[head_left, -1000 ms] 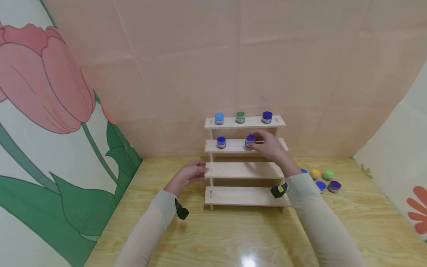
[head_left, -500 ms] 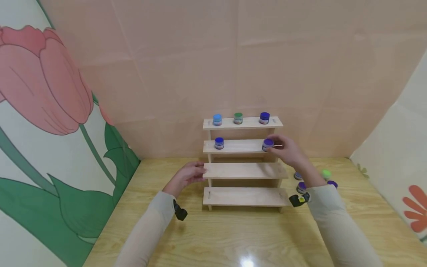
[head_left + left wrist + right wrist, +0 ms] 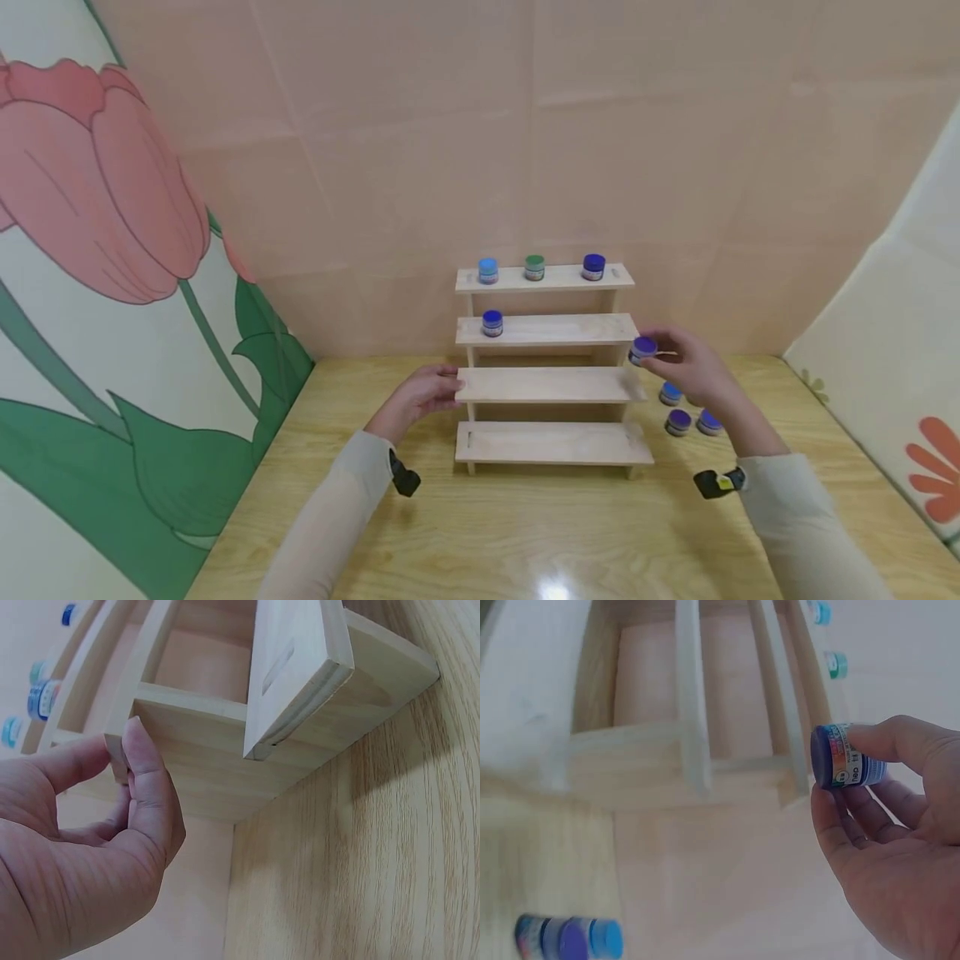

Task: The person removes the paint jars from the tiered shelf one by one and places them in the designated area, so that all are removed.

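Note:
A four-step wooden display shelf (image 3: 551,384) stands on the table. Its third board from the top is pinched at the left end between thumb and fingers of my left hand (image 3: 423,393), closely seen in the left wrist view. My right hand (image 3: 693,367) grips a small purple-lidded paint jar (image 3: 642,349) just off the right end of the second board; the right wrist view shows the jar tipped sideways to that camera. The top board bears a light blue jar (image 3: 488,272), a green jar (image 3: 535,268) and a dark blue jar (image 3: 593,267). One blue jar (image 3: 492,324) sits at the second board's left.
On the table to the shelf's right are a blue jar (image 3: 671,393), a purple jar (image 3: 678,422) and a violet-blue jar (image 3: 709,422), close under my right forearm. A pinkish backdrop (image 3: 390,183) rises behind the shelf. Painted panels flank both sides.
My right hand has carried the purple-lidded jar from the second board rightward, past its right end. The left hand keeps its hold on the third board.

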The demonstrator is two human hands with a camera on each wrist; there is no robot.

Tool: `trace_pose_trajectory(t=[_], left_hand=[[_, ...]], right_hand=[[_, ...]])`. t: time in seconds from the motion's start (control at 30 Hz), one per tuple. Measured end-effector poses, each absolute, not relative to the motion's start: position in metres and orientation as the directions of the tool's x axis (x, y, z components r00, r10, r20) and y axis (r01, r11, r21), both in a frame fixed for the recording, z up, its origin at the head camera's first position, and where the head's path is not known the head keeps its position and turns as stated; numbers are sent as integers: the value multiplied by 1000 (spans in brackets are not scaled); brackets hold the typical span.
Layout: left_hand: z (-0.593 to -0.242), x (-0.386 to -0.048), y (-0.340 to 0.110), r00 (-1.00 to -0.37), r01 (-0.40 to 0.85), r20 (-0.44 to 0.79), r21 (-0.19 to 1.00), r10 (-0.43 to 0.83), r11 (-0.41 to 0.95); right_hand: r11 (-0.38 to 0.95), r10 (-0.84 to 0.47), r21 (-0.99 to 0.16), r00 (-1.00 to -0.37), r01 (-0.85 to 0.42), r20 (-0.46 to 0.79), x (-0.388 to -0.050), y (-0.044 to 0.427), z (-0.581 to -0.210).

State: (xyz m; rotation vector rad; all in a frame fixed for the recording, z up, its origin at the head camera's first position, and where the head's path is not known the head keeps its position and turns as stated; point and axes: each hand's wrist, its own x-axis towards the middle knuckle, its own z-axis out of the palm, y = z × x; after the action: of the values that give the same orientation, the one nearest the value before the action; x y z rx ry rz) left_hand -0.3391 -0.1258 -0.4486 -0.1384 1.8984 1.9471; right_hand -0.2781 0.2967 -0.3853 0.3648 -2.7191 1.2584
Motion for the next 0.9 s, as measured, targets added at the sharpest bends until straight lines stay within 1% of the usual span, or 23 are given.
trace_pose_trajectory(t=[0.33,0.57,0.73,0.9], left_hand=[[-449,-339,-127,-906,-363,-356,932,227,11],[-449,-339,-127,-904,-367,-359,930,232,11],[-448,-339,-127,-903,-371,-363,929,231,11],[-448,-339,-127,-902,-370,-363,929,234,12]], right_hand=[[641,-155,-721,-965,-261,211,-258,335,-416],[671,-130,-706,-973,-229,192,-247,357,-438],[648,-134,-723,-970,-242,204,-238,368,-450],[642,-131,-736,-976,-216,172,-232,377,-462]])
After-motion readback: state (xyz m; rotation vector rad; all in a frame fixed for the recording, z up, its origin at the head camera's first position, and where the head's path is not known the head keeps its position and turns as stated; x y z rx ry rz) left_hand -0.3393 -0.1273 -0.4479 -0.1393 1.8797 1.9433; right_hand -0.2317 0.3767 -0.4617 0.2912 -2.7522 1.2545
